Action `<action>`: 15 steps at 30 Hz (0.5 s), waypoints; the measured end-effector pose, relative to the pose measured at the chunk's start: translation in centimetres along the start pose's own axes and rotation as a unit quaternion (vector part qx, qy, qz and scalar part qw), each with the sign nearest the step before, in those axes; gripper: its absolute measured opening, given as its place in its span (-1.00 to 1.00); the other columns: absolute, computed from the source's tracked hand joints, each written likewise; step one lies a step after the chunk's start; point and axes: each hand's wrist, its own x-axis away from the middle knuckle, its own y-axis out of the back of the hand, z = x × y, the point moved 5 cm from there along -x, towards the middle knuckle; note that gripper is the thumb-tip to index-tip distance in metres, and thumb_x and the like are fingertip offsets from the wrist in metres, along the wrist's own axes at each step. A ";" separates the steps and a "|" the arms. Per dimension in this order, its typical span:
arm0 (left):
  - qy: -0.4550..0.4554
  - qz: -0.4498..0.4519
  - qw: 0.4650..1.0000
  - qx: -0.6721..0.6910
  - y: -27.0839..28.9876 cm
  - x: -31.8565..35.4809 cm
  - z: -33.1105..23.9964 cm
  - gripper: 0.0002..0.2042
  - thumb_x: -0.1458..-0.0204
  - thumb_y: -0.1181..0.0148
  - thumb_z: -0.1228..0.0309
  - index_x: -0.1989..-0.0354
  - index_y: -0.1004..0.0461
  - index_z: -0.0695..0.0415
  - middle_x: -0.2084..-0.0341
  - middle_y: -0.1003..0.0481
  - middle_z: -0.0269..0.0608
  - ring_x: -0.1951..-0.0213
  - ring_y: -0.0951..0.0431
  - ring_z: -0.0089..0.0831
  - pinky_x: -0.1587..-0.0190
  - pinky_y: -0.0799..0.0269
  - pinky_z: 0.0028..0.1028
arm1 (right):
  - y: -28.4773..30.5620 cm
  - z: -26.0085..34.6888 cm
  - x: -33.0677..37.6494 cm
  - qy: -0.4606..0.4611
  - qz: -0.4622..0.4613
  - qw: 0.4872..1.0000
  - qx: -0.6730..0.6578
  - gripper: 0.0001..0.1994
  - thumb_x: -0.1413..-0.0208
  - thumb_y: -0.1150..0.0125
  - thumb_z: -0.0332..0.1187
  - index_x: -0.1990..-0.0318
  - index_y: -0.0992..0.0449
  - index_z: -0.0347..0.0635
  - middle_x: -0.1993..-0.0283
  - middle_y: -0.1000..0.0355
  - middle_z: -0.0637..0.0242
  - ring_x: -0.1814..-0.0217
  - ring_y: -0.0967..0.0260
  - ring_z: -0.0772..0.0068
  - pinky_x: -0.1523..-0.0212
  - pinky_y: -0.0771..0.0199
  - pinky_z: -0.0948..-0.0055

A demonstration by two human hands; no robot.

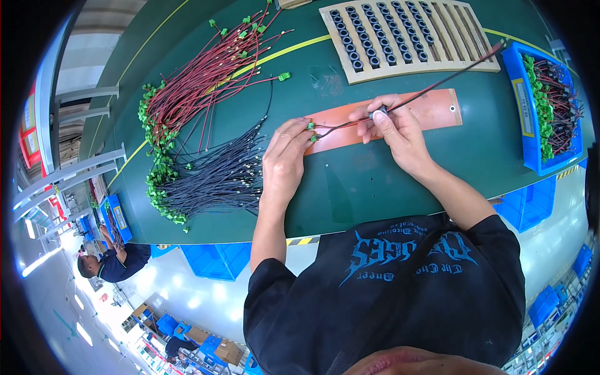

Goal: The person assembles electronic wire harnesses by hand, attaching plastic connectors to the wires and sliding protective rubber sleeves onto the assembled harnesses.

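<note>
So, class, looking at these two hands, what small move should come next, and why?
Probably slide the black ring toward the green connectors: the right hand pinches it, the wires seem to run through it, and the left hand holds the connector ends, with wire showing between.

black T-shirt (306, 312) | short sleeves (267, 289) | blue blackletter chest print (374, 250)

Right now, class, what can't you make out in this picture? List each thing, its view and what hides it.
Dark part, head view: partly covered by the fingers and thumb of the right hand.
Orange strip, head view: the stretch beneath the right hand's fingers.
Black wires, head view: some tips, apparently behind the left hand.
Blue bin, head view: its floor, under heaped wires.
Tan object, head view: cut off by the upper edge.
</note>
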 end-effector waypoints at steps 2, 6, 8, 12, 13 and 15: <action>0.003 0.004 1.000 0.004 0.1 -0.1 0.1 -0.78 0.14 -0.29 0.73 0.27 -0.59 0.33 0.12 -0.59 -0.05 0.00 -0.59 -0.09 -0.02 -0.55 -0.27 | -0.4 0.1 -0.4 -0.029 0.009 1.000 -0.007 -0.84 -0.44 0.05 -0.32 -0.02 -0.33 -0.18 0.07 -0.50 0.21 0.10 -0.49 0.50 0.09 -0.55 0.48; 0.024 0.010 0.999 0.032 -0.2 0.2 0.6 -0.79 0.14 -0.30 0.72 0.27 -0.60 0.33 0.11 -0.59 -0.05 -0.02 -0.58 -0.10 -0.04 -0.54 -0.28 | -0.7 -0.4 -0.8 -0.060 0.060 0.996 0.012 -0.84 -0.44 0.07 -0.33 -0.01 -0.33 -0.20 0.12 -0.50 0.24 0.12 -0.51 0.52 0.12 -0.55 0.52; 0.029 0.012 0.999 0.038 0.3 0.1 0.3 -0.80 0.13 -0.30 0.71 0.27 -0.61 0.34 0.10 -0.59 -0.05 -0.03 -0.58 -0.10 -0.05 -0.53 -0.29 | -0.6 -0.5 -0.7 -0.049 0.059 0.997 -0.011 -0.84 -0.44 0.07 -0.33 -0.01 -0.33 -0.20 0.13 -0.51 0.25 0.12 -0.51 0.53 0.13 -0.55 0.52; -0.061 -0.002 0.993 -0.098 2.1 -2.0 -2.5 -0.72 0.14 -0.31 0.63 0.18 -0.63 0.21 0.06 -0.58 -0.14 0.08 -0.58 -0.24 0.04 -0.52 -0.28 | -0.6 -0.5 -0.8 -0.064 0.058 0.995 0.044 -0.85 -0.44 0.10 -0.37 -0.02 -0.32 -0.21 0.12 -0.49 0.22 0.11 -0.51 0.48 0.09 -0.56 0.45; -0.126 -0.047 0.973 -0.188 2.8 -2.5 -4.3 -0.68 0.15 -0.31 0.58 0.14 -0.63 0.16 0.04 -0.58 -0.19 0.13 -0.57 -0.30 0.09 -0.52 -0.28 | -0.6 -0.5 -0.7 -0.082 0.054 0.994 0.052 -0.84 -0.44 0.10 -0.38 0.00 -0.34 -0.24 0.15 -0.50 0.24 0.12 -0.51 0.51 0.11 -0.54 0.47; -0.298 -0.028 0.916 -0.268 2.1 -4.3 -8.8 -0.63 0.12 -0.23 0.38 0.05 -0.61 0.04 -0.12 -0.47 -0.39 0.09 -0.50 -0.43 0.14 -0.42 -0.43 | -0.6 0.0 -0.6 0.025 0.042 0.984 0.172 -0.84 -0.44 0.11 -0.39 -0.01 -0.34 -0.26 0.16 -0.50 0.23 0.13 -0.52 0.48 0.10 -0.55 0.44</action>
